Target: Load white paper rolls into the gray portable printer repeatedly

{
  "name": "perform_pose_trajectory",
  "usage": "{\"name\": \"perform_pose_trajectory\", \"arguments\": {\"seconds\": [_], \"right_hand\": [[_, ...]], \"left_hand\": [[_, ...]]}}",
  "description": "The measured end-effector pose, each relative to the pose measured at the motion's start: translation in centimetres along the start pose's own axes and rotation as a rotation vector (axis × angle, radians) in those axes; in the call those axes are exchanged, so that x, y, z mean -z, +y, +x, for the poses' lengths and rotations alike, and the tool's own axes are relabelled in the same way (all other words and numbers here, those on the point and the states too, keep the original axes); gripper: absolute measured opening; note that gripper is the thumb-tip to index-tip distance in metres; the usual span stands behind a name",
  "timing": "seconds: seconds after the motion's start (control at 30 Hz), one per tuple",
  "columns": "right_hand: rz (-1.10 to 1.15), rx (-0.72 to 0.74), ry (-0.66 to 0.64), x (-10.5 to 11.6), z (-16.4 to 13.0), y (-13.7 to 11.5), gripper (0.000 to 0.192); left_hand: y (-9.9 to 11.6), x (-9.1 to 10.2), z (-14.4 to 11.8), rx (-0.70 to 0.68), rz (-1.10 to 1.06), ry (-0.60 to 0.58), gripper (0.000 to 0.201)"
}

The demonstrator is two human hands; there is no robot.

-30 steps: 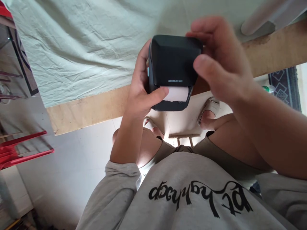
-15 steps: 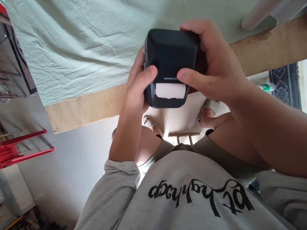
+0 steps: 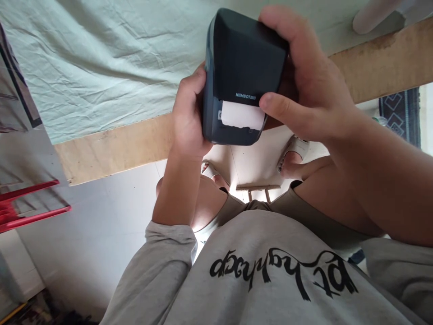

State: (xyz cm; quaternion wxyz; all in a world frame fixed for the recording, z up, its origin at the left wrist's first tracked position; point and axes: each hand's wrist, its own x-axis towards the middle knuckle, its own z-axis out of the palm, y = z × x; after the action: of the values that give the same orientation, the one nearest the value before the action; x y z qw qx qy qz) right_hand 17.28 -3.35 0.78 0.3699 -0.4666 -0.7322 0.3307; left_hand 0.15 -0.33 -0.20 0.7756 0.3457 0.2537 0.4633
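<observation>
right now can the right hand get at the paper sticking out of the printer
Likely yes: the right hand holds the printer with its thumb close to the paper, and nothing covers the part sticking out, though that grip may need loosening.

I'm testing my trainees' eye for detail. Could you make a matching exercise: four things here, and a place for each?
Things
1. black device
2. white paper
3. pale green cloth
4. patterned dark mat

Places
A. on the device's front, just below the lettering
B. near the picture's right edge
C. between the left hand and the right hand
D. over a wooden board, leaving its edge bare

Pairs: 1-C, 2-A, 3-D, 4-B
</observation>
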Motion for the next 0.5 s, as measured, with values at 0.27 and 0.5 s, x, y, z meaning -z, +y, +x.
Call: {"name": "perform_pose_trajectory", "arguments": {"seconds": [0.27,0.5], "right_hand": [[-0.124,0.058,-0.042,0.19,-0.2,0.03,0.071],[-0.147,0.021,-0.065,0.29,-0.08,0.0,0.075]], "left_hand": [[-0.44,-0.3,-0.28,-0.022,0.158,0.06,0.036],[-0.32,0.2,-0.09,0.003,0.134,0.069,0.034]]}}
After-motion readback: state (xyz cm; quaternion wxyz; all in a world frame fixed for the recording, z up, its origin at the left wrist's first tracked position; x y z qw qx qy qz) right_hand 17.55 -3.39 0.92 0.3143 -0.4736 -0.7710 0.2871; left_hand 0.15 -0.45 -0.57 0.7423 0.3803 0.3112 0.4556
